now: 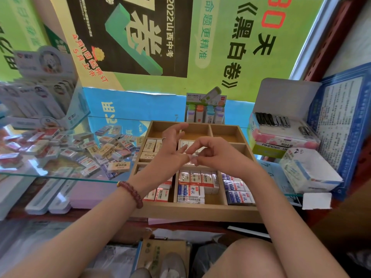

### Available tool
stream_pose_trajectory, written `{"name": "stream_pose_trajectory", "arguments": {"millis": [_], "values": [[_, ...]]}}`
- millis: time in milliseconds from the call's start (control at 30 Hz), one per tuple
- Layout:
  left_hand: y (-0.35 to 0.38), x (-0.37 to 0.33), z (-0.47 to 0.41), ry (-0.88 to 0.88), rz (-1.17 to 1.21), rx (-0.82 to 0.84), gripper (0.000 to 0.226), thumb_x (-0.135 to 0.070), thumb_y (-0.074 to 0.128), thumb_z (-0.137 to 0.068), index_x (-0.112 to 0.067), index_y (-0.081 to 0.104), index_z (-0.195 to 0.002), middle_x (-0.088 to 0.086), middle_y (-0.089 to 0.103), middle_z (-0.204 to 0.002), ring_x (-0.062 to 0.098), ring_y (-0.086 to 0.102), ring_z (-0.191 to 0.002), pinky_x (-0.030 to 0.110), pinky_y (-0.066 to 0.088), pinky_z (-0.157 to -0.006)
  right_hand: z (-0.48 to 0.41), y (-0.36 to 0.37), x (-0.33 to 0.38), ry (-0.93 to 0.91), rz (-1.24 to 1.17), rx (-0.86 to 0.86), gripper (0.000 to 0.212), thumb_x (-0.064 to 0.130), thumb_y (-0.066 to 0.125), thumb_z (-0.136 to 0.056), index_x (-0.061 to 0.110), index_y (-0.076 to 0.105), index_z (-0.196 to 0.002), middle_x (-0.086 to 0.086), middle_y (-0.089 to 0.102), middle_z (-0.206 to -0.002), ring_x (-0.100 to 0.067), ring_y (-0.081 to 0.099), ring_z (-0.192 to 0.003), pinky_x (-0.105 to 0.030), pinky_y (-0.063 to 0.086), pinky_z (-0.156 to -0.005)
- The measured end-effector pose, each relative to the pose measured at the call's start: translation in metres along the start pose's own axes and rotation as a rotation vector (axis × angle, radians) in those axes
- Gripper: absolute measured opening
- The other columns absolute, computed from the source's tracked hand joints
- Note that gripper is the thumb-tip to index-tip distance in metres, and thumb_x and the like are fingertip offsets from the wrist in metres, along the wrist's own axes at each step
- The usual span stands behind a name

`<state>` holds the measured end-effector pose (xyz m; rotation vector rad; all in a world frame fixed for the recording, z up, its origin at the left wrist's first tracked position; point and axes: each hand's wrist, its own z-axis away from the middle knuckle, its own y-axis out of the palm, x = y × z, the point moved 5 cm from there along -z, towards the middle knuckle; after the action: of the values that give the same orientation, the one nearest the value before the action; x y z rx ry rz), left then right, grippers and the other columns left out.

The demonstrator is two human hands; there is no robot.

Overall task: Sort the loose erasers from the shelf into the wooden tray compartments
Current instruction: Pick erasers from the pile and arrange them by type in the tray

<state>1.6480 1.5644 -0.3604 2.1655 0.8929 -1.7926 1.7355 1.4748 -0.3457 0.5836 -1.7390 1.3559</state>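
Over the wooden tray (200, 211) our spread left hand (170, 151) meets our right hand (216, 155), pinching we cannot tell what; loose erasers (100, 149) lie well to the left.

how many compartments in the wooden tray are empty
4 look empty: back-left, back-middle and back-right compartments of the wooden tray, plus the middle-right one. The left hand and right hand cover parts of some, so an eraser may be hidden.
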Motion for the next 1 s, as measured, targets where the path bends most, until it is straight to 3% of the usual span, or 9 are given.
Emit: {"name": "stream_pose_trajectory", "arguments": {"millis": [100,200,300,433,500,567,700,833,1000], "values": [[-0.005,0.000,-0.002,0.054,-0.215,-0.035,0.056,0.000,0.061,-0.084,-0.032,0.036,-0.122,-0.007,0.032,-0.135,0.002,0.032,-0.126,0.028,0.034,-0.109,0.001,-0.012,-0.006,0.030,0.095,-0.097,0.024,0.006,0.065,-0.087,0.024,0.061,-0.101,0.016,0.057,-0.083,0.008,0.052,-0.057,-0.007,0.039,-0.052],[-0.010,0.005,-0.001,0.073,-0.452,0.006,0.038,-0.005,0.059,-0.086,-0.033,0.051,-0.110,-0.013,0.041,-0.125,0.004,0.037,-0.121,0.038,0.036,-0.108,0.002,-0.019,-0.015,0.108,0.300,-0.160,0.029,0.007,0.066,-0.086,0.032,0.058,-0.099,0.019,0.048,-0.086,0.001,0.049,-0.067,-0.009,0.037,-0.055],[-0.011,0.009,0.001,0.061,-0.506,0.061,0.030,-0.004,0.056,-0.086,-0.032,0.059,-0.097,-0.011,0.048,-0.123,0.011,0.043,-0.121,0.043,0.039,-0.104,0.001,-0.019,-0.023,0.152,0.353,-0.165,0.032,0.005,0.065,-0.085,0.033,0.057,-0.098,0.019,0.048,-0.091,-0.001,0.048,-0.073,-0.011,0.036,-0.060],[-0.014,0.008,0.003,0.045,-0.530,0.061,0.027,-0.005,0.054,-0.088,-0.029,0.062,-0.098,-0.013,0.050,-0.121,0.004,0.044,-0.094,0.026,0.039,-0.094,-0.005,-0.015,-0.026,0.160,0.381,-0.156,0.026,0.010,0.068,-0.084,0.031,0.059,-0.096,0.013,0.054,-0.102,-0.001,0.048,-0.076,-0.013,0.040,-0.065],[-0.016,0.007,0.004,0.056,-0.558,0.055,0.026,-0.006,0.053,-0.089,-0.029,0.061,-0.098,-0.017,0.049,-0.117,-0.001,0.043,-0.103,0.009,0.032,-0.089,-0.008,-0.012,-0.025,0.157,0.409,-0.147,0.021,0.014,0.069,-0.084,0.031,0.061,-0.093,0.011,0.054,-0.108,-0.004,0.049,-0.084,-0.019,0.045,-0.073],[-0.015,0.008,0.005,0.057,-0.568,0.074,0.025,-0.007,0.053,-0.090,-0.030,0.060,-0.096,-0.018,0.051,-0.117,-0.003,0.043,-0.107,0.002,0.029,-0.080,-0.009,-0.011,-0.025,0.162,0.429,-0.175,0.018,0.017,0.070,-0.084,0.031,0.061,-0.091,0.010,0.052,-0.109,-0.007,0.052,-0.092,-0.024,0.050,-0.081],[-0.015,0.009,0.010,0.059,-0.587,0.159,0.025,-0.009,0.052,-0.091,-0.033,0.059,-0.093,-0.016,0.054,-0.117,0.005,0.056,-0.095,0.009,0.043,-0.072,-0.007,-0.011,-0.026,0.187,0.447,-0.195,0.019,0.021,0.071,-0.083,0.030,0.061,-0.096,0.009,0.049,-0.109,-0.008,0.052,-0.093,-0.021,0.048,-0.077],[-0.032,0.011,0.018,0.076,-0.574,0.204,0.028,-0.005,0.053,-0.088,-0.031,0.063,-0.088,-0.016,0.059,-0.109,0.003,0.053,-0.104,0.025,0.047,-0.089,-0.004,-0.008,-0.003,0.078,0.416,-0.223,0.028,0.025,0.069,-0.084,0.034,0.055,-0.107,0.014,0.043,-0.103,-0.002,0.047,-0.085,-0.014,0.038,-0.070],[-0.109,0.016,0.035,0.034,-0.632,-0.106,0.025,0.001,0.052,-0.085,-0.021,0.064,-0.090,-0.007,0.062,-0.100,0.008,0.053,-0.098,0.020,0.037,-0.082,-0.007,0.031,0.054,-0.181,0.323,-0.130,0.021,0.026,0.062,-0.089,0.040,0.054,-0.102,0.019,0.046,-0.098,-0.002,0.048,-0.078,-0.015,0.043,-0.068]]}}
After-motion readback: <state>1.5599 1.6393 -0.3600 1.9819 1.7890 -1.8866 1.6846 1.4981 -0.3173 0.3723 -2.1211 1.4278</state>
